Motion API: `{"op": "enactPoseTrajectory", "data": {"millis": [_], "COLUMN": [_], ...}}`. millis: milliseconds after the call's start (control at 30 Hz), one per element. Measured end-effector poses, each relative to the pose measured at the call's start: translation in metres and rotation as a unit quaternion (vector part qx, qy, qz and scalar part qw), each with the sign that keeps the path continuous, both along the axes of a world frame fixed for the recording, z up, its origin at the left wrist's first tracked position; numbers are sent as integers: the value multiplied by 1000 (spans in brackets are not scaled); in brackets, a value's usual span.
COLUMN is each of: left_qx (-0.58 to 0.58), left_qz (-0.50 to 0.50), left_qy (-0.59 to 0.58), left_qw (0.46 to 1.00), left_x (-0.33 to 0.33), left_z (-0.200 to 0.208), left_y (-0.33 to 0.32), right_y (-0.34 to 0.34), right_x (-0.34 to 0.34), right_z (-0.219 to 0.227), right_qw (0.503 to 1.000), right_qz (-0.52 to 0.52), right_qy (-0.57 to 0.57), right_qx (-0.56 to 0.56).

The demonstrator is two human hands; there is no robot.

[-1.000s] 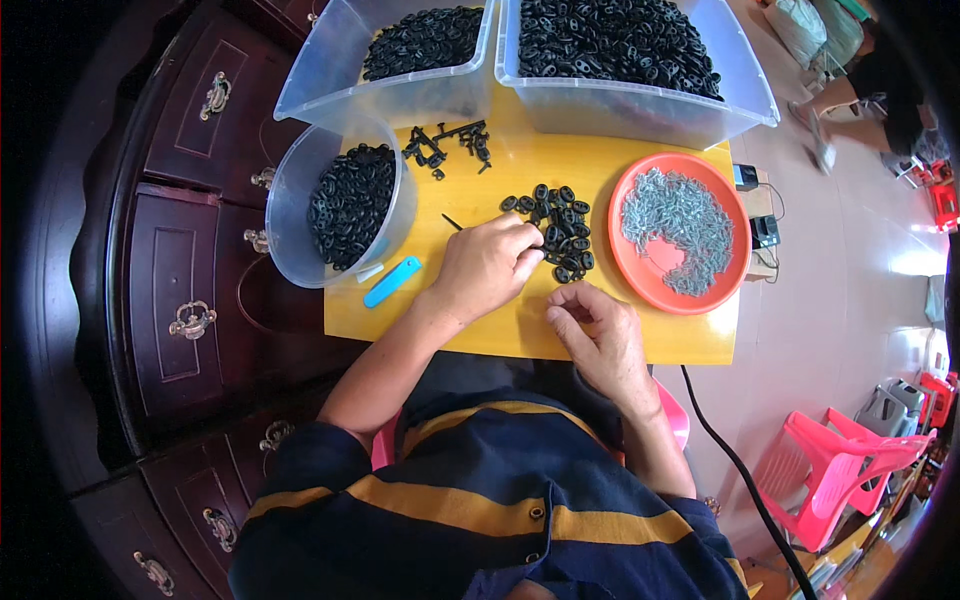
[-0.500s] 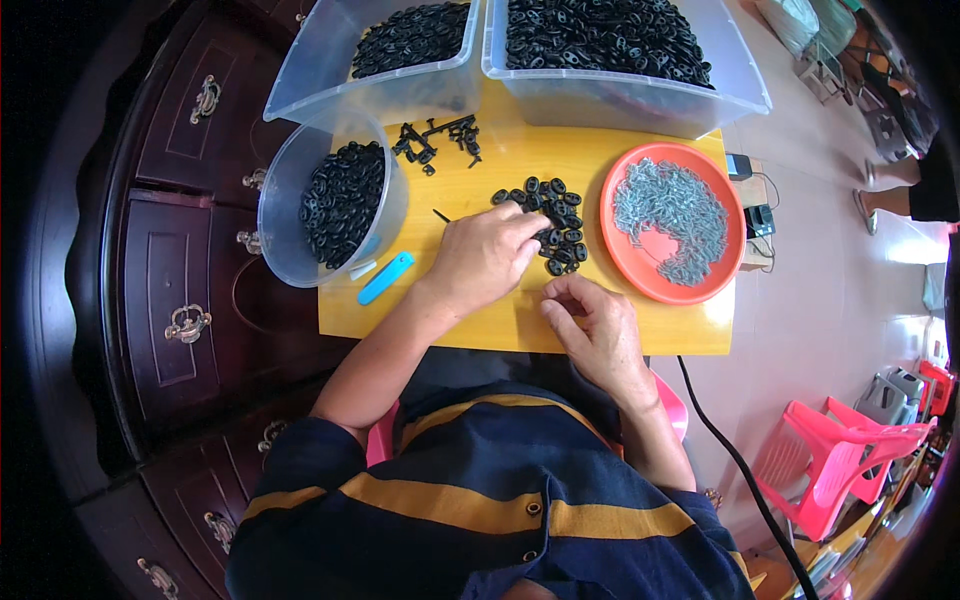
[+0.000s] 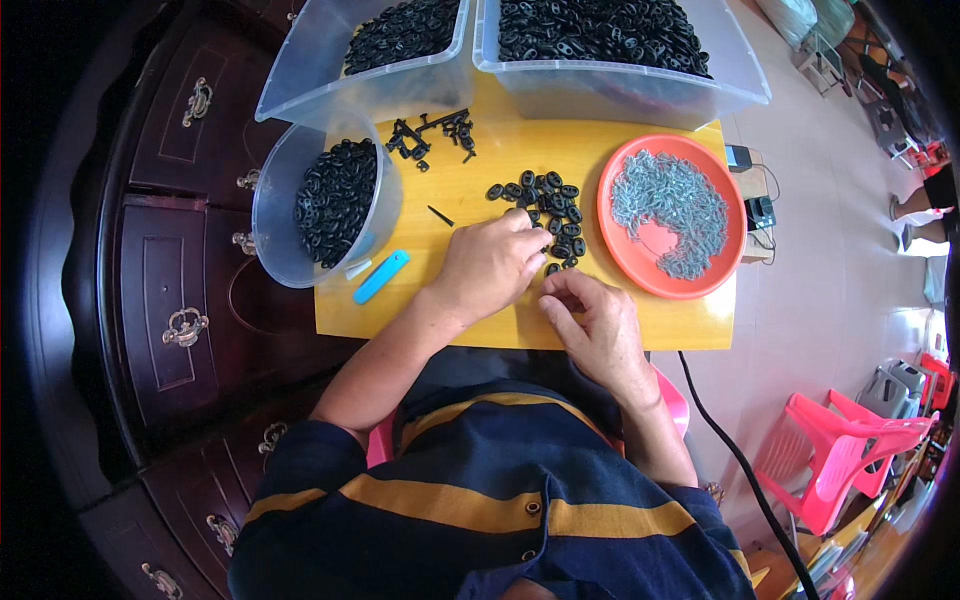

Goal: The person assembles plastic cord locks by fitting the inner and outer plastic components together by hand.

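My left hand is at the near left side of a loose cluster of small black oval pieces with two holes. Its fingers are curled together, with the tips by the pieces; whatever they pinch is hidden. Just to the right and nearer to me, my right hand has thumb and forefinger bent toward each other below the cluster. Anything between them is too small to make out. The two hands are close but apart. Right of the cluster sits an orange-red plate holding many small silvery metal parts.
On the yellow table stand a round clear tub and two clear bins of black pieces. A blue-handled tool, a thin black pin and black scraps lie left. Dark drawers flank the table; a pink chair stands right.
My left fingers have drawn back a little toward me, uncovering more black pieces. My right hand has barely moved. The view has shifted slightly, and a person's legs at the far right have moved.
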State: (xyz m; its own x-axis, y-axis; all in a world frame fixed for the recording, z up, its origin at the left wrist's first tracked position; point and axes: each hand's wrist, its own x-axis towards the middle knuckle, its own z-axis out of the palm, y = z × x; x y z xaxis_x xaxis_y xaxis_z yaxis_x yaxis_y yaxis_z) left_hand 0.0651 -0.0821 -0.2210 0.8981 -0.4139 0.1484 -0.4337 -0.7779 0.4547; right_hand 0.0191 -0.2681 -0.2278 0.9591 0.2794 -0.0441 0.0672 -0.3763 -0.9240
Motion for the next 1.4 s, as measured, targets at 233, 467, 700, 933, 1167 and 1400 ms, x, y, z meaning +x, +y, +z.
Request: {"op": "enactPoseTrajectory", "data": {"millis": [233, 467, 700, 933, 1167, 1400], "left_qx": [31, 57, -17, -263, -516, -466], "left_qz": [-10, -1, -7, 32, -8, 3], "left_qy": [4, 83, 75, 267, 328, 301], "left_qw": [999, 995, 997, 927, 791, 832], "left_x": [5, 14, 11, 5, -2, 23], "left_z": [-3, 2, 6, 24, 24, 20], "left_y": [-2, -4, -2, -6, -32, -47], "right_y": [-2, -2, -1, -4, -15, -26], "right_x": [0, -1, 1, 4, 7, 5], "right_z": [-1, 0, -3, -1, 2, 18], "right_qw": [1000, 1000, 998, 926, 828, 802], "right_qz": [-2, -7, -48, -85, -91, 10], "right_qy": [2, -3, -18, 120, 241, 237], "right_qx": [-12, -11, 37, 348, 497, 548]}}
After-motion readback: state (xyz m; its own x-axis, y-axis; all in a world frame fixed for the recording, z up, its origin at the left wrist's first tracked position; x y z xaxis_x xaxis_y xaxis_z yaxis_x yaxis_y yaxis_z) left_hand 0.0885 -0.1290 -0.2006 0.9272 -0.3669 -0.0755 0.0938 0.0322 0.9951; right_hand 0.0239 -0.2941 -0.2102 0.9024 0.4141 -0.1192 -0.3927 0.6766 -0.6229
